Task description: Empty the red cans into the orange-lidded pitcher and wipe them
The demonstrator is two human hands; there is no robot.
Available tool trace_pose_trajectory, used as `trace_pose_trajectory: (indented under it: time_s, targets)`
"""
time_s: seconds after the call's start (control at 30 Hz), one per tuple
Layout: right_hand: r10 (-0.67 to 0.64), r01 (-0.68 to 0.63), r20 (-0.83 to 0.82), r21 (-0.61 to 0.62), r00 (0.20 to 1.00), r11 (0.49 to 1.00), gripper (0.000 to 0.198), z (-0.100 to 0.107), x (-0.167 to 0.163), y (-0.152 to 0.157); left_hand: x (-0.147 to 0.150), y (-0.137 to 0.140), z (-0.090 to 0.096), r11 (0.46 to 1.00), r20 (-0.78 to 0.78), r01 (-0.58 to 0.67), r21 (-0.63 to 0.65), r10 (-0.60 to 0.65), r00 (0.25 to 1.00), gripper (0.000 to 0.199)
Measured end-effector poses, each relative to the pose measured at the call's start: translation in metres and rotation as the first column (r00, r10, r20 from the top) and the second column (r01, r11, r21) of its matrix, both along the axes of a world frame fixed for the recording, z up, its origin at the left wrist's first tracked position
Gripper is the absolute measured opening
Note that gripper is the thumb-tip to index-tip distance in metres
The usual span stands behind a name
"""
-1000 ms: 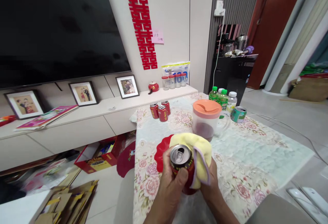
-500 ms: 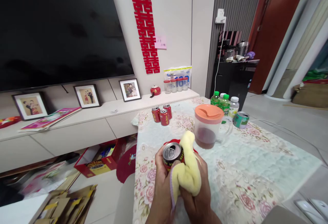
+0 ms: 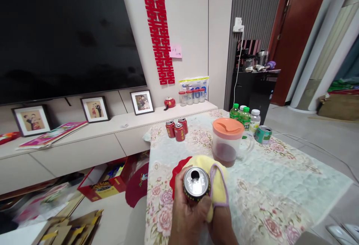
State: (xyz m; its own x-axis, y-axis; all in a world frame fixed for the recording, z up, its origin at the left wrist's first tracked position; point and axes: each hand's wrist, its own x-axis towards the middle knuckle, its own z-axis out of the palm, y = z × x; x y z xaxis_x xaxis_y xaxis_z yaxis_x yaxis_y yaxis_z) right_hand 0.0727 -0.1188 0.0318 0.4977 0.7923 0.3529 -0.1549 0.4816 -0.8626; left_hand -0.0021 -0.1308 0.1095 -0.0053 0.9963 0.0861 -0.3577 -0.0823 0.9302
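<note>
An opened drink can (image 3: 196, 182) with a silver top and dark rim is gripped in my left hand (image 3: 185, 215), its drinking hole facing up towards me. My right hand (image 3: 223, 220) is at the can's right side, mostly covered by a yellow cloth (image 3: 218, 185) with a purple edge; the cloth lies against the can. Its fingers are hidden under the fabric. Behind the can, a red scalloped mat (image 3: 177, 172) shows partly on the table. Just beyond my hands stands a clear pitcher (image 3: 224, 151) with an orange lid and brownish liquid inside.
Several red cans (image 3: 179, 131) stand together at the table's far left. Green-capped bottles (image 3: 244, 116) and a green can (image 3: 263, 135) are at the back right. A flowered tablecloth (image 3: 266, 177) covers the table. An open red box (image 3: 103, 183) sits on the floor at left.
The can has turned and tilted in my left hand, its top now facing me more. The yellow cloth, bunched before, is now spread around the can's right and far side.
</note>
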Motion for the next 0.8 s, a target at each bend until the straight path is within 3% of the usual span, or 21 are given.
trace_pose_trajectory:
  time_s: [0.07,0.23,0.37,0.57,0.67,0.8]
  targets:
    - [0.001,-0.002,-0.022,-0.009,1.000,1.000,0.052,-0.003,0.001,0.002,-0.002,0.003,-0.004,0.998,-0.069,-0.016,0.057,0.020,0.997,0.085]
    - [-0.087,0.082,0.148,0.041,0.985,0.996,0.063,-0.015,0.001,-0.001,-0.002,0.007,-0.010,0.994,-0.138,-0.054,0.090,0.067,0.988,0.083]
    - [-0.135,0.121,0.166,0.093,0.977,0.988,0.067,0.009,-0.001,0.000,0.002,0.008,-0.011,0.997,-0.087,-0.037,0.069,0.043,0.995,0.083]
    - [0.158,-0.161,-0.061,-0.051,0.985,0.986,0.063,0.059,0.003,-0.005,0.001,0.012,-0.011,0.997,0.046,0.059,0.055,-0.061,0.997,0.084]
    - [0.229,-0.239,-0.149,-0.056,0.962,0.969,0.060,0.058,0.005,-0.006,-0.001,0.013,-0.012,0.993,0.021,0.106,0.051,-0.107,0.994,0.082]
    - [0.238,-0.264,-0.236,-0.086,0.942,0.961,0.062,0.044,0.008,-0.002,-0.001,0.009,-0.019,0.998,-0.048,0.066,-0.018,-0.066,0.997,0.092]
